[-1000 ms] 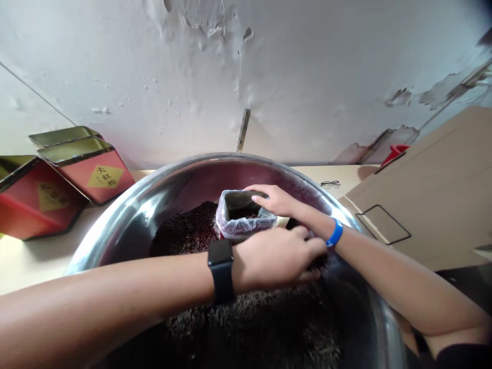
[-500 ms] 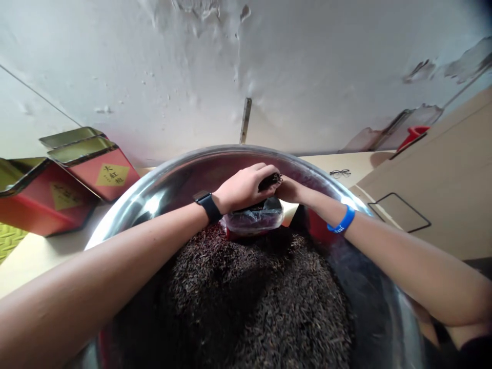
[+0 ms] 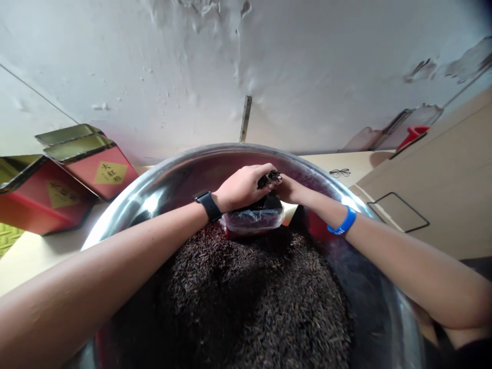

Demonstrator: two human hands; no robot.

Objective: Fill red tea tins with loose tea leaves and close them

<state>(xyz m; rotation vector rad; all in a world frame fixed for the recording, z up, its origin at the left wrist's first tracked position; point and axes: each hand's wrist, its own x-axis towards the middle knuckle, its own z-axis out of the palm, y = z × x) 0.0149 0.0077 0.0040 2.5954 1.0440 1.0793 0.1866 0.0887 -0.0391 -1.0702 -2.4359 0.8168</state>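
Note:
My left hand (image 3: 246, 187), a black watch on its wrist, is curled round a clump of dark tea leaves (image 3: 269, 179). Against the other side of that clump is my right hand (image 3: 290, 189), with a blue wristband behind it; its fingers are partly hidden. Both hands are cupped together just above an open container (image 3: 253, 220) lined with clear plastic, red at its lower edge. This container sits in a big heap of loose tea (image 3: 261, 287). The heap lies inside a wide, shiny metal basin (image 3: 126, 205).
Red and yellow tins (image 3: 105, 169), open at the top, stand on the tabletop (image 3: 31, 256) at the left. Eyeglasses (image 3: 340, 172) lie beyond the basin's right rim. A cardboard box (image 3: 453, 184) rises at the right, and a peeling wall (image 3: 192, 77) stands behind.
The tea leaves between my hands show more plainly now, as my left fingers have shifted slightly. Both hands stay over the lined container.

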